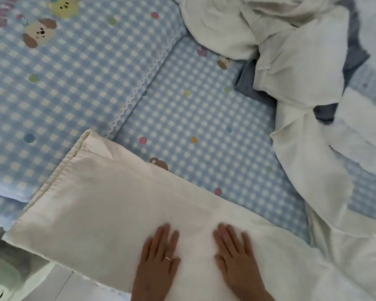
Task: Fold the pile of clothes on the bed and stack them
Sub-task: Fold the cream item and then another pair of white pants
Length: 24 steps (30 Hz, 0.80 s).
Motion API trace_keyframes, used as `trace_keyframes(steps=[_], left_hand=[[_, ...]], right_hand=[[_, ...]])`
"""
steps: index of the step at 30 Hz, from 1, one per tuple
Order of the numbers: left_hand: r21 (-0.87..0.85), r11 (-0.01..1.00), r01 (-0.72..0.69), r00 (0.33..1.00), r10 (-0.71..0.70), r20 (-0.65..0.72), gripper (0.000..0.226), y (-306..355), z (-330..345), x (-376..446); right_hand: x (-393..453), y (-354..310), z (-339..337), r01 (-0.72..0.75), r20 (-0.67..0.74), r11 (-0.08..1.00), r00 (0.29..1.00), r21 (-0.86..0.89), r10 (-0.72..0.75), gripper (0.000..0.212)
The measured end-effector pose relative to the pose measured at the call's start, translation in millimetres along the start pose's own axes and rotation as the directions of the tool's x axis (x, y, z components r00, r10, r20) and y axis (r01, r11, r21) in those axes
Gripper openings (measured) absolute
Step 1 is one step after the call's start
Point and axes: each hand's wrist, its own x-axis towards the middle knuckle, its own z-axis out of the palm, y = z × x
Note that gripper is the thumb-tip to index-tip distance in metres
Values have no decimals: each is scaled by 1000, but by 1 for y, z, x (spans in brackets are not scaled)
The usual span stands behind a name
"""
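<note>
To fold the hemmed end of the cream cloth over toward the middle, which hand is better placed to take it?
Probably the left hand. It lies flat on the cream cloth on the side nearer the hemmed end. The right hand would have to cross over it.

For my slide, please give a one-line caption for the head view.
Both hands, left and right, press flat on a cream cloth on the checked bed, beside unfolded clothes.

Cream garment [109, 205] on blue-white checked bedsheet [204, 118].

Flat hands [159, 255] (both) on cream cloth [100, 205]
</note>
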Motion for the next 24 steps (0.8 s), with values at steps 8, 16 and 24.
trace_keyframes(steps=[8, 16, 24], left_hand=[[-14, 995, 103, 994, -102, 42, 55, 31, 1, 5], [114, 923, -368, 926, 375, -45, 61, 208, -15, 144], [327, 619, -714, 695, 682, 227, 85, 328, 9, 257]], right_hand=[[-109, 141, -21, -287, -43, 958, 957, 18, 288, 53], [-111, 275, -66, -640, -226, 755, 721, 146, 655, 56], [-140, 386, -63, -725, 37, 689, 689, 24, 724, 60]])
